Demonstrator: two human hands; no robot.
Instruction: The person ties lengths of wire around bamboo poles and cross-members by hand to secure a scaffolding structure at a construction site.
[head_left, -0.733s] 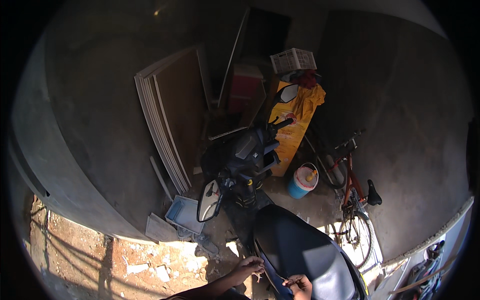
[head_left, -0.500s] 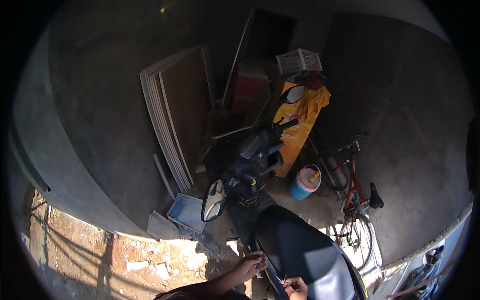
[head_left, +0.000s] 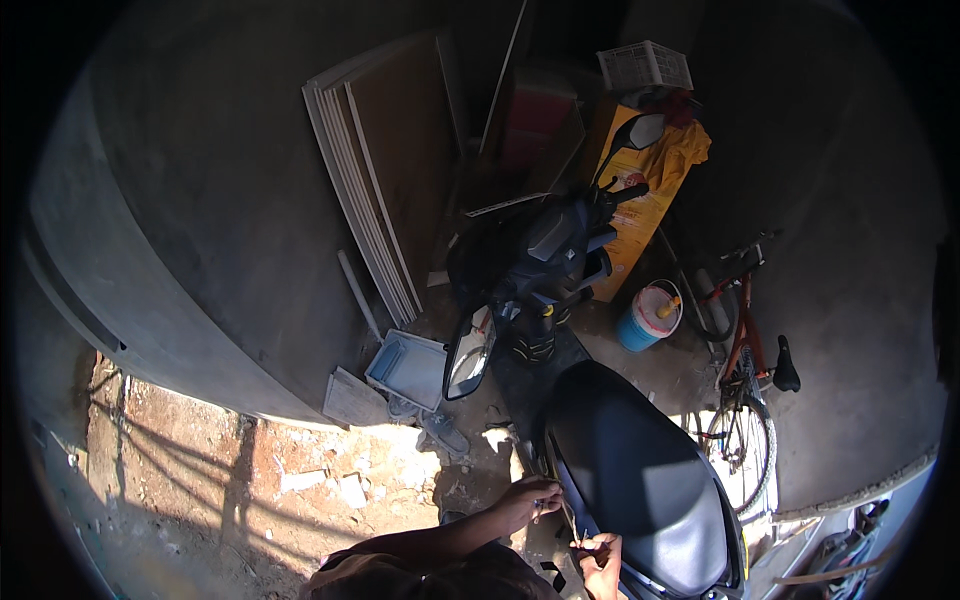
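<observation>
At the lower middle, my left hand [head_left: 532,503] is closed in a pinch beside the scooter's seat [head_left: 630,460]. My right hand [head_left: 598,562] is lower and to its right, also pinched, near the seat's left edge. A thin, light strand [head_left: 572,522] appears to run between the fingers of both hands, too small to make out well. The seat belongs to a dark scooter [head_left: 545,250], which stands with its front pointing away from me. Its left mirror [head_left: 471,352] lies up ahead of my left hand.
Stacked boards [head_left: 375,190] lean on the wall, near a pale blue tray [head_left: 408,368]. A blue bucket [head_left: 648,318] with a pinkish lid, a yellow bag [head_left: 645,205], a white crate [head_left: 645,67] and an orange bicycle [head_left: 742,340] stand beyond the scooter. Rubble [head_left: 320,485] covers the sunlit ground at left.
My view has shifted, so the scooter and everything around it sit higher and further right. Both hands appear slightly higher and remain pinched beside the seat.
</observation>
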